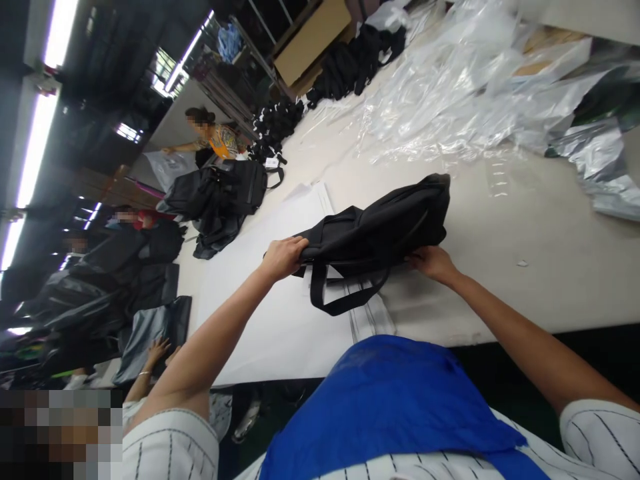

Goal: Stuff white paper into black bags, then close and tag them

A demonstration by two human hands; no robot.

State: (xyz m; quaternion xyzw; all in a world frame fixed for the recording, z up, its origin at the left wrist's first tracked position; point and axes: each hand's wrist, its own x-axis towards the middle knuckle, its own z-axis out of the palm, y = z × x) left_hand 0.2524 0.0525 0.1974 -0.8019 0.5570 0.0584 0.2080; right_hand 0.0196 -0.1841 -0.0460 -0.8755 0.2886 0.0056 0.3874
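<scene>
A black fabric bag (385, 227) with a strap loop hanging toward me is held between my two hands over the table. My left hand (284, 257) is closed on the bag's left end, thumb and fingers pinching the cloth. At the lower right edge, my right hand (434, 264) grips the bag from beneath, its fingertips partly hidden by the fabric. The dangling strap (345, 305) forms a loop below the bag. Under it lies a stack of white paper sheets (280, 320), partly covered by the bag.
Clear plastic bags (450, 93) spread over the back right of the table (550, 267). Black bags (225, 193) pile up at the left, near a person in an orange apron (219, 144). Small black items (277, 127) heap along the far edge. A co-worker's hand (157, 350) rests on dark fabric at lower left.
</scene>
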